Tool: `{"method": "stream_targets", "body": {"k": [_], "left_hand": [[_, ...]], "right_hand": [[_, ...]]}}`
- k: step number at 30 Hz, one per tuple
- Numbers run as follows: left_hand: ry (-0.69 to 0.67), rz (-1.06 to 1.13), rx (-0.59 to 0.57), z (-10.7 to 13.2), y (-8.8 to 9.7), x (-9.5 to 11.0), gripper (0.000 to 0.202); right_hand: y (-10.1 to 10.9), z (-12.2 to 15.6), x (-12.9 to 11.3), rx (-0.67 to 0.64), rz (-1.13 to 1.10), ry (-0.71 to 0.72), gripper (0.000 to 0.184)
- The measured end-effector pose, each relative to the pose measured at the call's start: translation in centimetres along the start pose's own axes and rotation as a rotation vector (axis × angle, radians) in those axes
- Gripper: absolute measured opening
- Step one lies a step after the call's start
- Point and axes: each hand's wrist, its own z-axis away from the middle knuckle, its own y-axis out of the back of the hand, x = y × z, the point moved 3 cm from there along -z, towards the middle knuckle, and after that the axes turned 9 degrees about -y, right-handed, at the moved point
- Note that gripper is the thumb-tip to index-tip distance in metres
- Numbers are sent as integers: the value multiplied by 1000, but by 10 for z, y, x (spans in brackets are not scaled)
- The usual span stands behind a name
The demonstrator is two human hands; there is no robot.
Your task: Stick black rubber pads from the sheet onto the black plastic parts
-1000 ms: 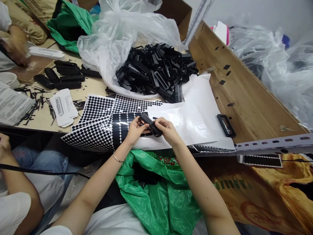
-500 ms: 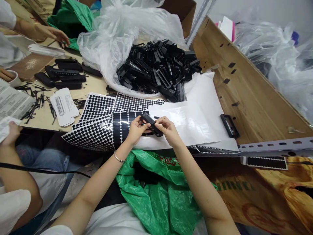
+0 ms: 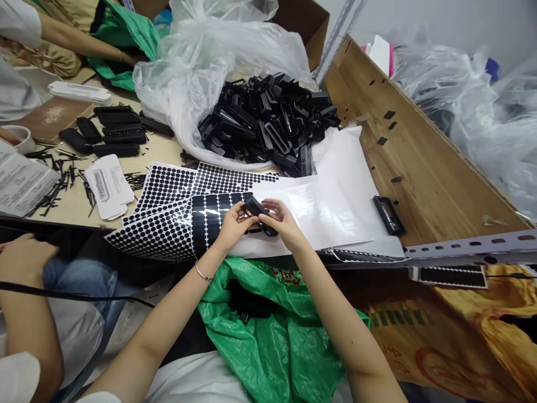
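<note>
On the left of the desk (image 3: 163, 146) lie white cards (image 3: 109, 184) beside sheets of black dot stickers (image 3: 168, 218), which overhang the near edge. Just right of them, the left hand (image 3: 232, 225) and the right hand (image 3: 285, 225) both pinch a small black plastic part (image 3: 258, 214), fingertips closed on either end, holding it tilted over a glossy white backing sheet (image 3: 335, 207). Farther right a single black clip (image 3: 389, 215) lies on the sloping wooden board (image 3: 428, 173), well apart from the heap of black parts (image 3: 268, 123) behind.
</note>
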Motion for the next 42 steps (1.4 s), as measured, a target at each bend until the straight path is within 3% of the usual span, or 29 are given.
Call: {"method": "stream_targets", "body": {"k": [5, 9, 11, 14, 18, 21, 25, 28, 30, 33, 38, 42], "left_hand": [[0, 2, 0, 0, -2, -1, 47], [-44, 18, 56, -1, 0, 3, 48], [-56, 25, 43, -1, 0, 4, 50], [-50, 27, -10, -2, -1, 2, 56], [-31, 16, -69, -2, -2, -1, 60], [-1, 2, -70, -2, -3, -2, 61], [39, -6, -25, -1, -4, 1, 63], [61, -2, -17, -1, -4, 3, 65], [62, -2, -23, -1, -4, 3, 64], [58, -9, -23, -1, -3, 3, 65], [78, -21, -15, -1, -4, 3, 64], [96, -3, 3, 0, -6, 4, 64]], "right_hand": [[-2, 1, -2, 7, 43, 31, 39], [22, -5, -13, 275, 356, 211, 30], [31, -13, -16, 370, 609, 214, 20], [34, -27, -15, 362, 837, 123, 11], [28, -44, -18, 297, 925, 48, 7], [30, -49, -24, 261, 834, 25, 15], [33, -32, -31, 261, 315, 143, 14], [21, -11, -26, 114, 38, 69, 23], [9, -1, -21, 46, -12, 25, 26], [0, 4, -15, 60, -13, 23, 28], [0, 0, -13, 113, 58, 69, 26], [3, 3, -17, 80, 77, 67, 26]]}}
